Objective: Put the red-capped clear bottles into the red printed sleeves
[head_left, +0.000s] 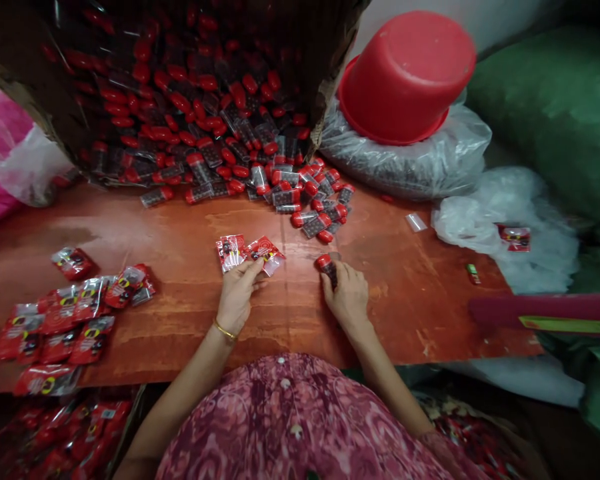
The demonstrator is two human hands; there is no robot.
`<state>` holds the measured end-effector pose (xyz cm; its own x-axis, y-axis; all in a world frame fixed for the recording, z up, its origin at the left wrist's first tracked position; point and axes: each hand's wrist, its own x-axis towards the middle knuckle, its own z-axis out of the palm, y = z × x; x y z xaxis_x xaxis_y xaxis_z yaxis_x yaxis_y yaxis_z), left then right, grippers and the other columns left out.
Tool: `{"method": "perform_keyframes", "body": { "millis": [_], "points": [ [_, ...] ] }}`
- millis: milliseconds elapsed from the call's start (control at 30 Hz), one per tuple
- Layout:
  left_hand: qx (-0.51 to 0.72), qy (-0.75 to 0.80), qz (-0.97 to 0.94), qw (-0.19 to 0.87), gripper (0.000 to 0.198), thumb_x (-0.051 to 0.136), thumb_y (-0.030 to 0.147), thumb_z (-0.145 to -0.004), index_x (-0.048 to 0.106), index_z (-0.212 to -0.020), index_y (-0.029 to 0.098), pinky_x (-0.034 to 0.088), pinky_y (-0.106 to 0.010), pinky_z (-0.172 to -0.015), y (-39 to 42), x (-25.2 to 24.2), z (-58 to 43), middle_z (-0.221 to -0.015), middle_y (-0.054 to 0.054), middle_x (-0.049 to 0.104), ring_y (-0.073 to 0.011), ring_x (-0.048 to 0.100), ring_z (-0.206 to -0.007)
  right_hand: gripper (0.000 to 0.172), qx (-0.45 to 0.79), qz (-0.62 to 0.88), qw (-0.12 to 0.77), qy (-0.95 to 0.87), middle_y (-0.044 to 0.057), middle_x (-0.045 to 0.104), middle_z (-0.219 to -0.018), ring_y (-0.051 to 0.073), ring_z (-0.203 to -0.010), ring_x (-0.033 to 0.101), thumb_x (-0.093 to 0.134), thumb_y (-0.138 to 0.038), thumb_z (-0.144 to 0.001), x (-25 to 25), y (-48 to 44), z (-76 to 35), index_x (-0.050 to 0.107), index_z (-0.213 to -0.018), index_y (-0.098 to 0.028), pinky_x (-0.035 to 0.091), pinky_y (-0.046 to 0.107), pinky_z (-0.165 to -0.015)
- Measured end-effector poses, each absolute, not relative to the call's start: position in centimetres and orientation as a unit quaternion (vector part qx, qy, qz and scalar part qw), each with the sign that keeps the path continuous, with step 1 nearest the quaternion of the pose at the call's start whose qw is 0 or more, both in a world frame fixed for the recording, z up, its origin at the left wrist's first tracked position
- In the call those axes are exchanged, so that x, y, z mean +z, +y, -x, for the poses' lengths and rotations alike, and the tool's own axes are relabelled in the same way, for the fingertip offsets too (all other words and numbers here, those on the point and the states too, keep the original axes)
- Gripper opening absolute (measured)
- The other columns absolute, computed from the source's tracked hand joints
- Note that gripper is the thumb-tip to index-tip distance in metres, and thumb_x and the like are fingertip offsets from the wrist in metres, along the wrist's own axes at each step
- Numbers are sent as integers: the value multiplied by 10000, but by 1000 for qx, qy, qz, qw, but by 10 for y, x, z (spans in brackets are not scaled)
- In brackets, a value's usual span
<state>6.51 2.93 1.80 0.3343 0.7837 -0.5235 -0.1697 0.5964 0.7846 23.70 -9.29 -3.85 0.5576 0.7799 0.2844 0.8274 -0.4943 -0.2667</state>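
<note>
My left hand (237,293) pinches a small fan of red printed plastic sachets (247,252) just above the worn red table (180,227). My right hand (347,293) is closed round a small clear vial with a red cap (327,267), which pokes out past my fingers. Both hands rest on the table's middle, a short gap apart. A heap of the same red-capped vials (290,190) spills from a tipped cardboard box (190,87) at the back.
Filled red sachets (75,313) lie piled at the table's left, more in a box below (55,433). An upturned red tub (405,77) sits on a clear sack (410,167) at back right. White plastic (510,213) and green sacks (555,113) crowd the right.
</note>
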Motion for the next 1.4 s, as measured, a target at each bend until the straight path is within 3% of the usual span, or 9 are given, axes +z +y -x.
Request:
{"method": "perform_keyframes", "body": {
  "millis": [100, 233, 333, 433, 633, 867, 967, 1133, 1400],
  "points": [
    [316, 487, -326, 746, 401, 791, 465, -449, 647, -639, 143, 429, -176, -508, 28, 19, -65, -636, -20, 669, -103, 599, -572, 320, 14, 840, 277, -466, 165, 652, -974, 247, -834, 574, 455, -305, -827, -32, -93, -235, 587, -1053, -122, 443, 388, -755],
    [311, 486, -337, 744, 420, 782, 501, -449, 650, -623, 142, 425, -186, -513, 26, 20, -66, -626, -25, 663, -109, 591, -573, 271, 249, 764, 460, -378, 13, 606, -665, 139, -522, 533, 483, -363, -796, -8, -94, -218, 575, -967, -174, 441, 270, -515],
    [317, 476, -356, 739, 410, 769, 511, -472, 656, -603, 139, 433, -208, -555, 24, 20, -68, -613, -22, 653, -114, 579, -586, 260, 424, 681, 490, -340, -46, 538, -549, 79, -363, 423, 563, -384, -741, 17, -91, -200, 584, -902, -181, 353, 221, -387],
    [335, 458, -396, 722, 353, 745, 482, -538, 660, -583, 142, 418, -218, -585, 21, 18, -67, -587, -8, 635, -107, 549, -585, 232, 499, 642, 481, -328, -39, 561, -559, 54, -337, 386, 611, -367, -692, 33, -84, -189, 601, -820, -174, 295, 203, -346],
    [326, 416, -527, 665, 252, 660, 384, -680, 646, -576, 155, 373, -222, -577, 21, 17, -58, -554, 27, 577, -96, 472, -555, 248, 543, 624, 475, -300, -42, 581, -524, 41, -320, 364, 638, -342, -646, 33, -75, -191, 629, -814, -160, 268, 184, -332],
    [307, 411, -563, 648, 279, 656, 369, -673, 579, -509, 157, 304, -221, -502, 24, 23, -57, -477, 54, 468, -80, 387, -494, 222, 556, 595, 511, -275, -39, 588, -526, 41, -305, 357, 632, -369, -666, 21, -72, -192, 617, -767, -172, 249, 186, -318],
    [324, 408, -521, 676, 245, 675, 367, -663, 612, -570, 150, 365, -212, -535, 22, 21, -61, -530, 40, 555, -84, 459, -523, 251, 531, 601, 529, -277, -30, 591, -556, 42, -324, 360, 627, -406, -690, 15, -70, -188, 611, -776, -172, 258, 193, -331],
    [348, 388, -433, 735, 328, 754, 311, -596, 661, -859, 137, 481, -261, -724, 15, 12, -67, -857, -43, 709, -142, 630, -742, 326, 491, 604, 550, -302, -43, 547, -551, 47, -355, 363, 647, -447, -690, 12, -65, -180, 613, -859, -171, 282, 201, -354],
    [396, 400, -368, 740, 321, 784, 235, -554, 666, -837, 140, 501, -252, -733, 19, 11, -66, -831, -39, 716, -131, 645, -729, 350, 455, 600, 583, -306, -77, 506, -506, 68, -365, 417, 607, -493, -740, 2, -60, -164, 535, -922, -202, 368, 212, -394]
  ]
}}
